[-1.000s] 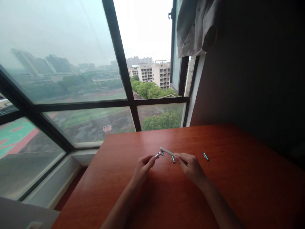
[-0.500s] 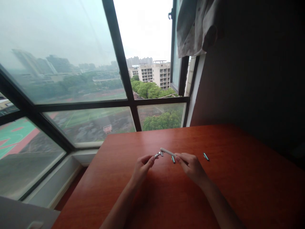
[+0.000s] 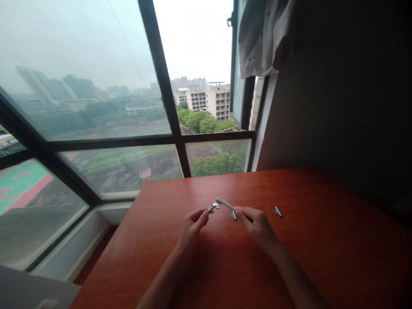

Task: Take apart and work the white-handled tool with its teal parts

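Observation:
Between thumb and fingers of my left hand (image 3: pixel 192 225) is a silver razor handle (image 3: pixel 212 207), its forked metal head pointing up and right. My right hand (image 3: pixel 256 224) is closed on a slim pale toothbrush-like stick (image 3: pixel 227 203), which slants up to the left. Its rounded far end sits right by the razor's head; whether they touch I cannot tell. Just left of my right fingertips, a small green-and-dark razor cartridge (image 3: pixel 234 215) lies on the table. A second cartridge (image 3: pixel 278 211) rests farther right, apart from both hands.
The reddish-brown wooden table (image 3: pixel 154 249) reaches to the window. Dark window frames (image 3: pixel 116 142) stand behind and to the left, with one pane open. A grey cloth (image 3: pixel 264 38) hangs at the upper right, beside a dark wall (image 3: pixel 337 98).
The razor handle and the pale stick have shifted very slightly up and left with my hands. Both grips stay the same, and the cartridges have not moved.

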`<action>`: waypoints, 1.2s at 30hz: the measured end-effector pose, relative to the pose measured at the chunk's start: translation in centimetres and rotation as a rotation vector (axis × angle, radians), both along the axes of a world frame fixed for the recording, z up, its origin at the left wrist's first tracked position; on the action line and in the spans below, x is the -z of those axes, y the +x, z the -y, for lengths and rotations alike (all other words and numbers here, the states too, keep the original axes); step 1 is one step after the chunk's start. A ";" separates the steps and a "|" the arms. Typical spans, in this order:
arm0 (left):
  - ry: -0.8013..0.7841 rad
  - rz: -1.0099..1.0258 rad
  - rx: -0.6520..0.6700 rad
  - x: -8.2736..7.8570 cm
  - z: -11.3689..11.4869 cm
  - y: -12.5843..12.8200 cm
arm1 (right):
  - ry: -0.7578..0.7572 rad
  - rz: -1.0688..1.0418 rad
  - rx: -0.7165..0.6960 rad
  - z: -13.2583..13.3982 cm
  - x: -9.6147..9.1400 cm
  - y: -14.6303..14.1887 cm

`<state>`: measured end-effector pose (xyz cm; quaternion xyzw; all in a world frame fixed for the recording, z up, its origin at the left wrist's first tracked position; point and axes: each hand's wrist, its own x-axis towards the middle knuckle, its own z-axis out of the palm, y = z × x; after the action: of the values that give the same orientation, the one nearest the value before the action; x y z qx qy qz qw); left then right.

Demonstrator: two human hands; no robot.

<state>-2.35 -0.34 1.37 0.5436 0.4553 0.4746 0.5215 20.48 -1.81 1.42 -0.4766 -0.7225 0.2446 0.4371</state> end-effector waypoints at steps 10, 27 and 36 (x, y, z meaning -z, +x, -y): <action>0.133 -0.109 -0.132 0.3 -0.2 0.0 | -0.272 -0.312 -0.060 0.2 1.2 -1.8; 0.213 -0.121 -0.100 0.7 -0.1 0.0 | -0.420 -0.493 -0.157 0.5 1.2 -2.2; 0.273 -0.156 -0.091 0.1 0.2 0.2 | -0.478 -0.549 -0.187 0.6 0.7 -2.4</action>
<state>-2.14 -0.49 1.26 0.6233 0.4498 0.5117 0.3838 18.12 -2.44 0.67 -0.4137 -0.5413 0.5641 0.4666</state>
